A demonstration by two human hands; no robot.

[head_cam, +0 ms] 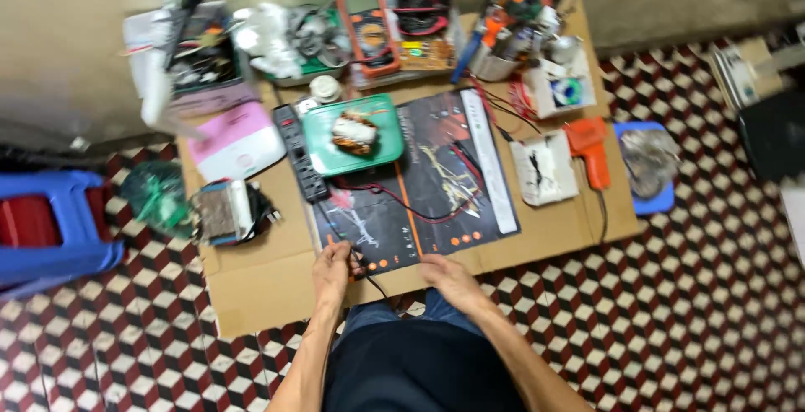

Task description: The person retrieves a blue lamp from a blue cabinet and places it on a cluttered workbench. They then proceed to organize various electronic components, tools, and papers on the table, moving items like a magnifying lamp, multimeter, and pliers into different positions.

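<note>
The left hand [332,266] rests at the near edge of a dark printed mat [415,181], its fingers pinched together on a thin black wire [369,276] that runs off the near edge of the cardboard sheet [251,282] covering the floor. The right hand [447,274] lies flat just to the right, on the near edge of the same mat, fingers loosely together and holding nothing that can be seen.

On the far left part of the mat sits a green tray [381,156] carrying a wound copper coil [354,133]. A black power strip [300,153] lies just left of the tray. A red wire [394,202] loops across the mat. Far behind the tray stands an orange meter [367,26]. To the right of the mat lie a white pad [543,167] and an orange heat tool [589,149]; beyond them, a blue stool [650,169]. On the left lie a pink and white box [235,139] and a small transformer block [225,211]. A blue plastic chair [54,223] stands at the far left on the patterned tile floor [688,311].
</note>
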